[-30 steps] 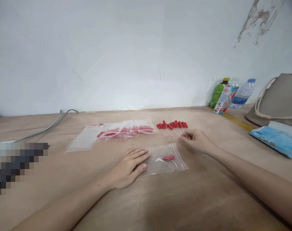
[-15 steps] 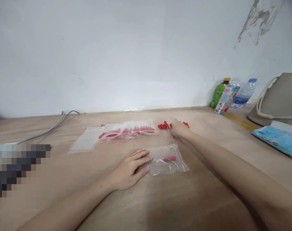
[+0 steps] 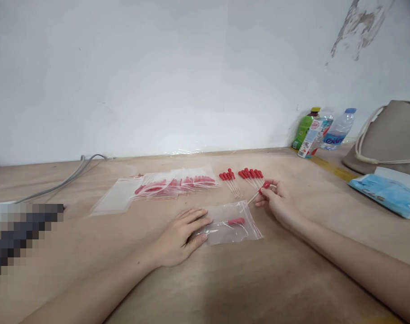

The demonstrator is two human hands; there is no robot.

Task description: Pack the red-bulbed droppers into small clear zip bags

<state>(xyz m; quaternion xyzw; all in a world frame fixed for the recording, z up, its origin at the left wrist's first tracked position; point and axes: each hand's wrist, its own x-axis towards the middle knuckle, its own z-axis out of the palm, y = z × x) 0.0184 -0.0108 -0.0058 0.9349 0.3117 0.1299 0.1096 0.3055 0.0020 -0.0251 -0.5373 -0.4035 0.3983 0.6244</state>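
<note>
My left hand point(image 3: 188, 234) lies flat with fingers stretched out, resting on the left end of a clear zip bag point(image 3: 221, 234). Inside that bag is a dropper point(image 3: 237, 221) with a red bulb, its bulb toward the right. My right hand point(image 3: 275, 200) pinches another red-bulbed dropper point(image 3: 265, 186) by its bulb. The thin stem of this one slants down and left to the bag's right end; whether it has entered the bag I cannot tell. Behind the bag lie two fanned groups of loose droppers, a left group point(image 3: 229, 175) and a right group point(image 3: 250, 173).
A row of overlapping filled zip bags point(image 3: 173, 184) lies to the left, beside flat bags point(image 3: 119, 195). At the right stand bottles point(image 3: 304, 130), a beige bag point(image 3: 390, 135) and a blue tissue pack point(image 3: 384, 193). A grey cable point(image 3: 70, 179) runs along the left.
My right hand has come back from the loose droppers toward the bag's right end, with one dropper now in its fingers. My left hand stays on the bag.
</note>
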